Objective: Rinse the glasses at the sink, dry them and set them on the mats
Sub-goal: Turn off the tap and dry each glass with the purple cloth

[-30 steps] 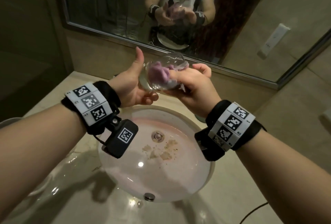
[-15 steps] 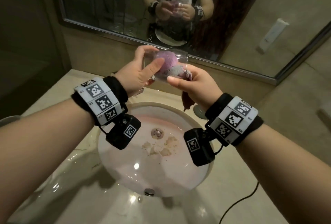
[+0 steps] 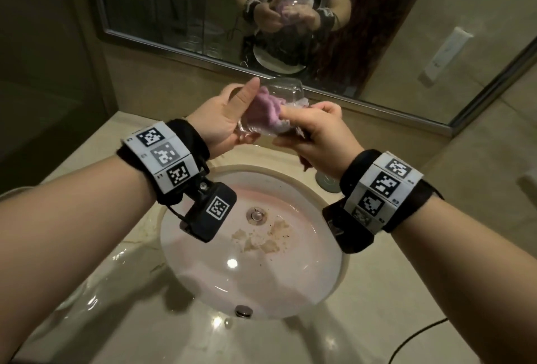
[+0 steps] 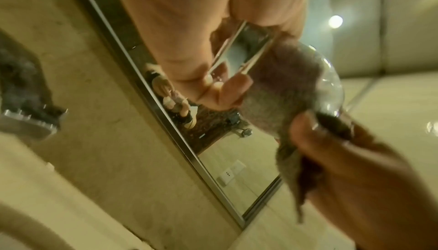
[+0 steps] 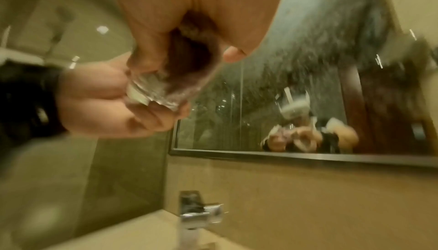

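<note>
my left hand (image 3: 223, 119) gripping glass (image 3: 286, 89) upper centre of frame, right hand (image 3: 313, 134) pinching purple cloth (image 3: 266, 109) stuffed inside it, sink (image 3: 325, 285) below

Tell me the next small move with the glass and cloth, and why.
Probably keep turning the glass in the left hand while the right hand works the purple cloth round inside: the cloth is stuffed in and no mat is in view.

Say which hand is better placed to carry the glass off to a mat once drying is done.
Left, probably. The left hand grips the glass by its base, while the right hand pinches the purple cloth stuffed inside it. No mat is in view.
</note>
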Available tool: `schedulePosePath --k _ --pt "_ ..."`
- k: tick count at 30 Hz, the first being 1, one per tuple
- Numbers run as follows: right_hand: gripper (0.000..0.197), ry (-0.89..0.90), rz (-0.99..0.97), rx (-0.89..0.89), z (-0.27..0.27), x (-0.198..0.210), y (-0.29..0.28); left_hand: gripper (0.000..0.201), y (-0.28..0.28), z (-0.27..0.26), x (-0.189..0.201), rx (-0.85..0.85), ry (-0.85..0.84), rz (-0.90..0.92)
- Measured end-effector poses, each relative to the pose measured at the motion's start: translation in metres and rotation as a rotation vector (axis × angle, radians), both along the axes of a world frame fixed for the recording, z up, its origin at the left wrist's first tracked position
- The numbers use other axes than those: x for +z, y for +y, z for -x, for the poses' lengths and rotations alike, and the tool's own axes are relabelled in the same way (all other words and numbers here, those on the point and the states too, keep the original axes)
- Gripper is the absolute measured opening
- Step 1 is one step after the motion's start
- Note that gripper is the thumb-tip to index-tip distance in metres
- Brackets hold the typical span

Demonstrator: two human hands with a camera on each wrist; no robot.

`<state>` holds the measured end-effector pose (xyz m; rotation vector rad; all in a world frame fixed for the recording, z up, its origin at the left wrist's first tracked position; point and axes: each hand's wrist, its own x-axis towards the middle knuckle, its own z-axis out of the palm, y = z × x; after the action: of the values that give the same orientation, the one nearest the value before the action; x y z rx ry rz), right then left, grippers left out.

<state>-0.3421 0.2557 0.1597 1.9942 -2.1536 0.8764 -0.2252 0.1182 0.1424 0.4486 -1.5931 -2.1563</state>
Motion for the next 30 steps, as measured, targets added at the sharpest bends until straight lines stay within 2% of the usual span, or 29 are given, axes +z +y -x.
schedulePosePath --k 3,4,6,8,9,11,12,13,15,18,20,22,24,25,28,30 --pt "0.031 -0.49 -0.075 0.021 -0.006 0.005 0.002 0.062 0.002 -0.006 0.006 0.059 -0.071 0.36" --pt "0.03 -0.591 -0.064 0.015 -0.008 0.006 0.003 0.064 0.003 -0.008 0.007 0.049 -0.06 0.42" --pt "0.03 -0.622 -0.032 -0.013 -0.009 0.006 0.001 0.054 0.002 -0.008 0.008 0.065 -0.032 0.455" --pt "0.035 -0.51 0.05 -0.027 -0.011 0.006 -0.003 0.037 0.0 -0.005 0.01 0.072 -0.023 0.318" --pt "0.037 -0.39 0.093 -0.022 -0.01 0.004 -0.005 0.037 -0.001 -0.005 0.012 0.021 -0.007 0.181" --pt "0.035 -0.07 0.154 -0.001 -0.004 -0.001 -0.006 0.06 -0.004 -0.007 0.015 -0.127 -0.024 -0.071" --pt "0.033 0.079 0.165 0.015 -0.001 -0.003 -0.006 0.072 -0.006 -0.008 0.014 -0.164 -0.08 -0.137" --pt "0.032 0.195 0.17 0.034 0.003 -0.005 -0.007 0.079 -0.009 -0.009 0.012 -0.166 -0.141 -0.174" --pt "0.032 0.332 0.179 0.083 0.006 -0.004 -0.006 0.078 -0.012 -0.01 0.009 -0.112 -0.215 -0.18" --pt "0.045 0.382 0.151 0.09 0.004 0.0 -0.005 0.06 -0.006 -0.009 0.006 -0.023 -0.129 -0.244" --pt "0.048 0.205 0.051 0.032 -0.002 0.003 -0.004 0.047 0.001 -0.007 0.005 0.026 -0.051 -0.18" --pt "0.042 -0.099 -0.099 0.003 -0.007 0.005 -0.003 0.051 0.004 -0.008 0.004 0.086 -0.05 0.039" --pt "0.039 -0.419 -0.115 0.054 -0.012 0.009 -0.001 0.057 0.005 -0.012 0.005 0.087 -0.08 0.232" --pt "0.04 -0.539 -0.107 0.056 -0.014 0.012 0.001 0.052 0.005 -0.014 0.006 0.087 -0.092 0.306" --pt "0.043 -0.662 -0.124 0.046 -0.013 0.015 0.006 0.031 0.008 -0.013 0.01 0.121 -0.092 0.411" --pt "0.036 -0.624 -0.105 0.013 -0.014 0.013 0.003 0.026 0.006 -0.012 0.011 0.073 -0.077 0.195"
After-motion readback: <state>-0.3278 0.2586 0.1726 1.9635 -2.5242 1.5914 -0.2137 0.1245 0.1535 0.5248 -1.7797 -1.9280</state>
